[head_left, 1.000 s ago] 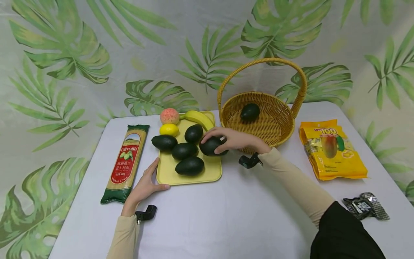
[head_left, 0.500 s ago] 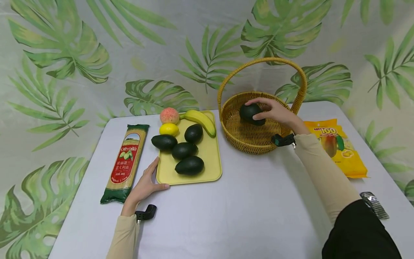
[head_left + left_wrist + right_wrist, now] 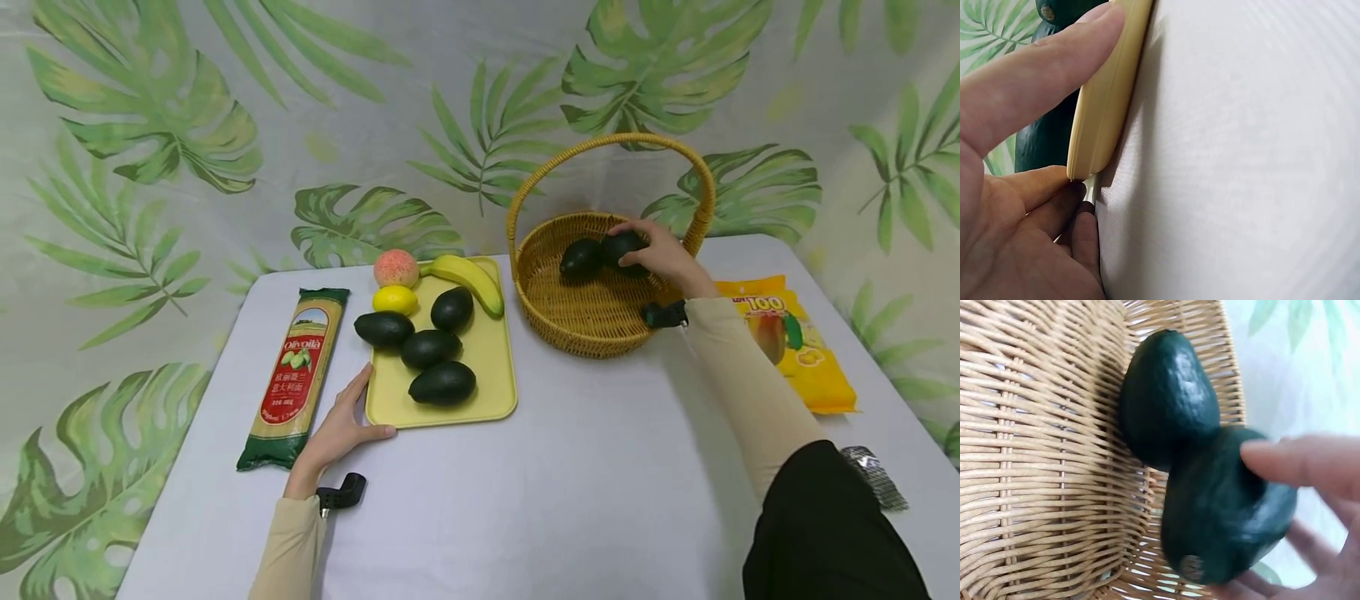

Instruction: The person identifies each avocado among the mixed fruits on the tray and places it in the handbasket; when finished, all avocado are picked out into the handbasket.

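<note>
In the head view my right hand (image 3: pixel 660 254) is inside the wicker basket (image 3: pixel 547 325), gripping a dark green avocado (image 3: pixel 621 250). A second avocado (image 3: pixel 581 260) lies in the basket; the right wrist view shows the held avocado (image 3: pixel 1229 512) touching it. My left hand (image 3: pixel 341 432) rests at the near left corner of the yellow tray (image 3: pixel 491 400), fingers spread. Close up, the left thumb (image 3: pixel 1054 69) lies against the tray's rim. On the tray are several avocados (image 3: pixel 442 383), a banana (image 3: pixel 472 279), a lemon (image 3: pixel 395 300) and a peach (image 3: pixel 396 268).
A pack of spaghetti (image 3: pixel 296 375) lies left of the tray. Right of the basket, a yellow candy bag (image 3: pixel 813 358) is partly behind my right sleeve. A black-and-silver wrapped item (image 3: pixel 873 479) shows near the right edge. The basket's tall handle (image 3: pixel 611 142) arches over it.
My right hand has taken an avocado from the tray's right side into the basket, then shifted it slightly right beside the other one. My left hand has stayed at the tray corner.
</note>
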The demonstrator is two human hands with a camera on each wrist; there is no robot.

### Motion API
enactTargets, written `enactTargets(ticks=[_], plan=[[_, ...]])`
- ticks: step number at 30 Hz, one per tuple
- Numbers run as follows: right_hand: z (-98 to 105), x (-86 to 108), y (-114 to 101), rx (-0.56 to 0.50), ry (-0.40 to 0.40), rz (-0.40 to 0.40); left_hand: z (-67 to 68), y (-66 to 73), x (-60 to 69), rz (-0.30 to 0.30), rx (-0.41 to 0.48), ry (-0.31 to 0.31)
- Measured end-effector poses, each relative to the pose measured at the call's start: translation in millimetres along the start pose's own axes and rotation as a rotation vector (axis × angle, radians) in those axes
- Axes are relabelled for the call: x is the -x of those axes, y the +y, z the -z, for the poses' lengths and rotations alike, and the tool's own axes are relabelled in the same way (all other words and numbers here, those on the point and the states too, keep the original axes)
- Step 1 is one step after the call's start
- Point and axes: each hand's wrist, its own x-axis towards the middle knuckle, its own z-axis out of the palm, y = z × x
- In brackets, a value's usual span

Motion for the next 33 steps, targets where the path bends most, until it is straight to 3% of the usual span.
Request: enactTargets(ticks=[6, 9, 12, 18, 23, 28, 33], plan=[[-1, -0.3, 3, 0.088, -0.033, -0.091, -1.5, -1.3, 0.0, 0.004, -0.003, 0.0], [-2, 2.1, 3, 0.083, -0.072, -0.147, -1.6, -1.1, 0.4, 0.001, -0.002, 0.0], [-2, 5.8, 1, 0.076, -0.077, -0.151, -1.6, -0.9, 0.7, 0.001, -0.004, -0.002], [-3, 16.4, -10, 0.004, -0.041, -0.059, -0.9, -0.7, 1.3, 0.0, 0.006, -0.001], [-9, 27.3, -27, -0.115, -0.091, -0.009, -0.9, -1.6, 1.1, -0.006, -0.002, 0.0], [-25, 33.9, -46, -0.186, -0.196, 0.058, -0.7, -1.7, 1.0, -0.002, -0.004, 0.002], [-55, 35.0, -63, -0.184, -0.353, 0.201, 0.4, -1.6, 0.7, -0.007, -0.006, 0.003]])
